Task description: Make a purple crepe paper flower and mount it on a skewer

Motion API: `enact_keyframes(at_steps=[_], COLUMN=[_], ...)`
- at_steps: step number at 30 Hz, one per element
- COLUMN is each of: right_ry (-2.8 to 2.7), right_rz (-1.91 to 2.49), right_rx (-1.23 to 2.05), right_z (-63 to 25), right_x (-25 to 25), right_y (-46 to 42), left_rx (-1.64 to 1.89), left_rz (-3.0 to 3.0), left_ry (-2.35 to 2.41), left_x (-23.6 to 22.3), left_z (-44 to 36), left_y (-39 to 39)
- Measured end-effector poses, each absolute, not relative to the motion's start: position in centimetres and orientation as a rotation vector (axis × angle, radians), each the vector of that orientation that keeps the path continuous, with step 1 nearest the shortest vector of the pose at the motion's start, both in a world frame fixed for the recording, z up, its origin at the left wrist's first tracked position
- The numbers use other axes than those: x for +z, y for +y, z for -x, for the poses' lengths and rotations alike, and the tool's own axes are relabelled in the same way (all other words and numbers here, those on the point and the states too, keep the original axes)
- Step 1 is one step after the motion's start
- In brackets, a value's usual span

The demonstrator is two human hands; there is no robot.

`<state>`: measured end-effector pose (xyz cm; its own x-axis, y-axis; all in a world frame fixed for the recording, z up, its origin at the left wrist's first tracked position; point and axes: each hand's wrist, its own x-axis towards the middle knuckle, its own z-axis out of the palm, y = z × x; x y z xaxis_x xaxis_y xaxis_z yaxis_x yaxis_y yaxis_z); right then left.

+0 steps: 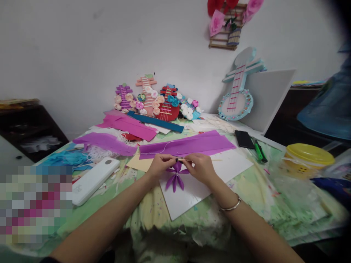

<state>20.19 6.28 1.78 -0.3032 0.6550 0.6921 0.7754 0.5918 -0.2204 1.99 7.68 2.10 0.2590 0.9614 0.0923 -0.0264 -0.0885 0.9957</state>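
My left hand (161,163) and my right hand (199,166) meet over a white sheet (192,193) on the table. Both pinch the top of a small purple paper flower (176,177) whose folded petals hang down between them. A thin stick or thread (184,159) runs between the fingertips; I cannot tell which. A white thread trails from my left fingers toward a long purple paper strip (189,144) lying just behind the hands. My right wrist wears a metal bangle (230,206).
A white power bank (93,179) lies left. Pink and purple paper sheets (126,126), paper guitars with flowers (153,100), a pale blue guitar (237,95), a black phone (244,138), a green marker (257,150) and a yellow-lidded tub (307,159) surround the work area.
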Motion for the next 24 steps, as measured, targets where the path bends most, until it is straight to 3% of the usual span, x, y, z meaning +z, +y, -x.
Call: enact_keyframes(at_steps=[14, 24], right_ry=[-1.975, -1.970], right_rz=[1.331, 1.202], right_rx=[0.108, 0.254], right_z=[-19.95, -19.88], right_x=[2.47, 2.65], right_y=[6.35, 6.75], left_rx=[1.207, 1.231], left_rz=[-1.826, -1.916], left_ry=[0.928, 0.870], left_x=[1.63, 1.83], left_z=[-2.21, -2.30], left_y=[7.80, 7.64])
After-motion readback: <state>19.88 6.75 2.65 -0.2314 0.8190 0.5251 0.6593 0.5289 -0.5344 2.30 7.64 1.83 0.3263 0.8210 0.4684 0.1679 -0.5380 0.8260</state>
